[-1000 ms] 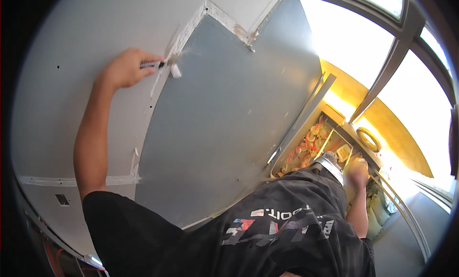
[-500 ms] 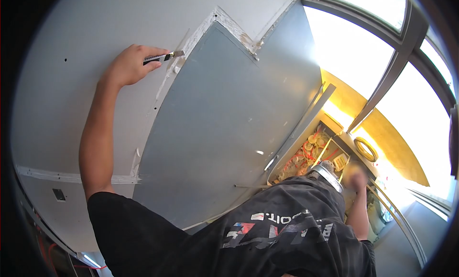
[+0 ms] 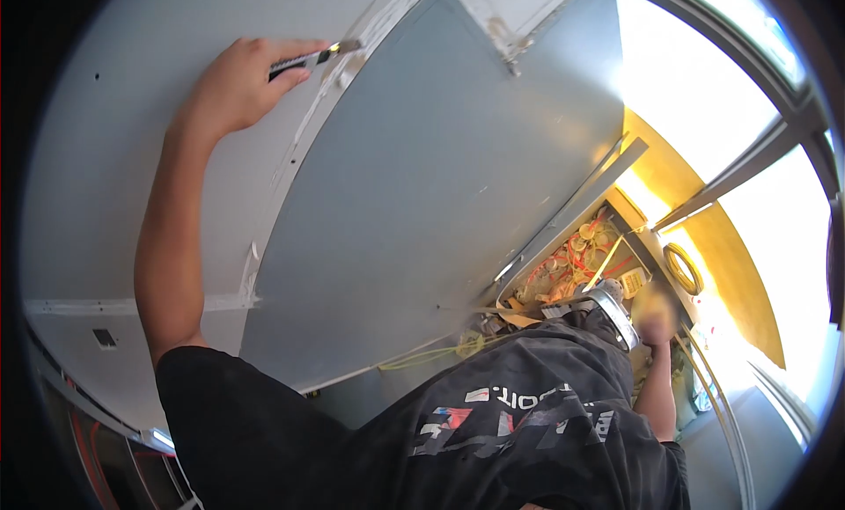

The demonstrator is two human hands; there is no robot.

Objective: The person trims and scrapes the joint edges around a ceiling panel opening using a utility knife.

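My left hand (image 3: 231, 83) is raised against the pale wall board, its fingers closed around a utility knife (image 3: 299, 63). The knife's broad metal blade (image 3: 350, 46) points right and lies at the whitish, rough seam (image 3: 387, 28) where the pale board meets a blue-grey panel (image 3: 396, 167). A loose white flake (image 3: 341, 80) hangs just below the blade. Down by my legs is my right hand (image 3: 657, 327), blurred so much that its fingers and anything in them are unclear.
A box of tangled red and yellow cords (image 3: 576, 255) is below, near a yellow device (image 3: 632, 281). A yellow coil (image 3: 683, 269) lies by the bright windows. A grey metal strip (image 3: 581, 206) leans along the panel, and a socket opening (image 3: 105, 339) is at lower left.
The view has tilted downward, so the wall and my left hand appear higher. The knife stays near the same spot of the seam. My right hand remains low and blurred.
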